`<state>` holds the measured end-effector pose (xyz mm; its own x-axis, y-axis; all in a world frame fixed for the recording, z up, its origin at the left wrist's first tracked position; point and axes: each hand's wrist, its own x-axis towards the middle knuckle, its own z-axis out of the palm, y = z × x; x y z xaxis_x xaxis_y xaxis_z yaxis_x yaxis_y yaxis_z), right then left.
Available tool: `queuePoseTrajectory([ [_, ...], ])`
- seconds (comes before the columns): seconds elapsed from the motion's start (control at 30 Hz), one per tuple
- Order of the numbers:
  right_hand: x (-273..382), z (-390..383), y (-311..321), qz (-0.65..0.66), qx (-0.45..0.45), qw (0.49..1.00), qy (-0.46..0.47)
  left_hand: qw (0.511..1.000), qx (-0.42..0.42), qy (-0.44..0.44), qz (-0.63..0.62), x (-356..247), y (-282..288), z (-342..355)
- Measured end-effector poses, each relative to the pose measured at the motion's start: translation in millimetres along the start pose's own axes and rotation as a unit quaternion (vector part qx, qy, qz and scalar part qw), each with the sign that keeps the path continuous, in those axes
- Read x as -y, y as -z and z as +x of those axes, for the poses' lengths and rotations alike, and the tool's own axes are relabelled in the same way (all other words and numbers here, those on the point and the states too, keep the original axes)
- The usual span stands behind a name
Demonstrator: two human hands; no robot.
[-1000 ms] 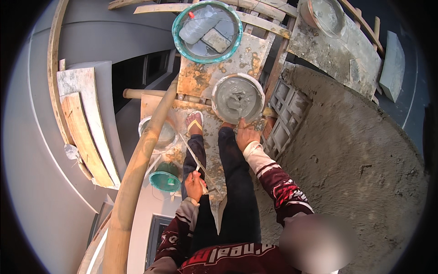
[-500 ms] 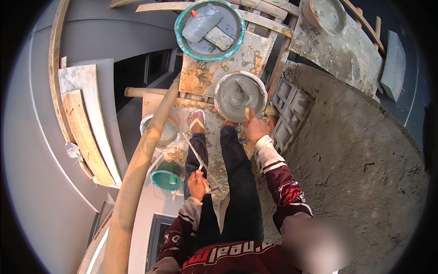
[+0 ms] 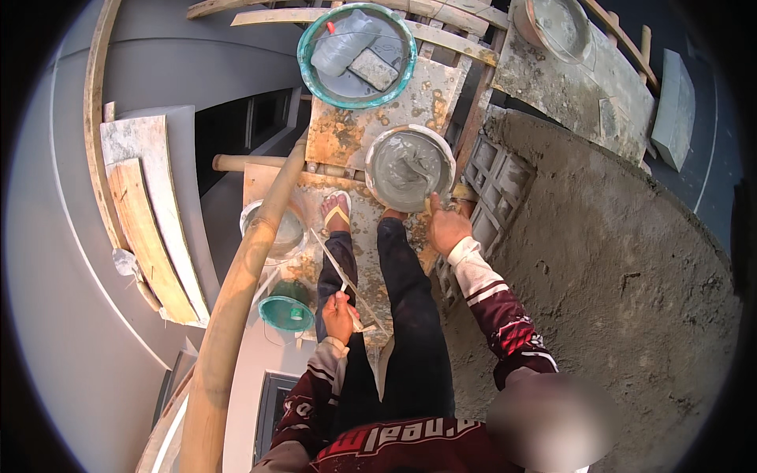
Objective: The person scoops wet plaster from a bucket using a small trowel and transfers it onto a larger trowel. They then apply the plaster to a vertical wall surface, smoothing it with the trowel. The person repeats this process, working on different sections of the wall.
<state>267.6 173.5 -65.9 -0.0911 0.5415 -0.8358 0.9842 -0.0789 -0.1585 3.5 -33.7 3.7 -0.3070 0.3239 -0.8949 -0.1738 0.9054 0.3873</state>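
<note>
A plasterer at work on a scaffold platform, seen from above.

The left hand (image 3: 339, 314) grips a thin straightedge (image 3: 347, 282) near the knees; farther out, the right hand (image 3: 446, 229) closes on a trowel handle (image 3: 430, 206) at the near right rim of a mortar pan (image 3: 409, 167), a teal basin (image 3: 356, 55) beyond.

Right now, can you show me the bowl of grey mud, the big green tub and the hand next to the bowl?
Mortar pan (image 3: 408, 167), head view, wet grey middle.
Green tub (image 3: 305, 69), head view, left rim.
Right hand (image 3: 446, 229), head view, back of hand.
</note>
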Motion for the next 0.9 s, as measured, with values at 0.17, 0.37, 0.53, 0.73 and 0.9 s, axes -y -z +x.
queuePoseTrajectory([
  [0.17, 2, 68, 11, -0.031, -0.015, 0.998, -0.043, 1.000, 0.009, 0.003, 0.010, 0, -8, 3],
  [0.37, -24, 109, -23, 0.177, 0.033, 0.976, -0.120, 1.000, -0.001, 0.006, -0.012, 1, -10, 8],
  [0.53, -1, 26, 7, 0.030, 0.069, 0.996, -0.047, 1.000, 0.007, -0.002, 0.008, -3, -7, 8],
  [0.73, 2, 19, 26, -0.089, -0.088, 0.991, 0.039, 1.000, 0.009, 0.022, 0.002, -5, -4, 2],
  [0.9, 2, 77, 14, -0.145, -0.047, 0.988, -0.008, 1.000, 0.005, 0.024, 0.002, -2, -6, 4],
])
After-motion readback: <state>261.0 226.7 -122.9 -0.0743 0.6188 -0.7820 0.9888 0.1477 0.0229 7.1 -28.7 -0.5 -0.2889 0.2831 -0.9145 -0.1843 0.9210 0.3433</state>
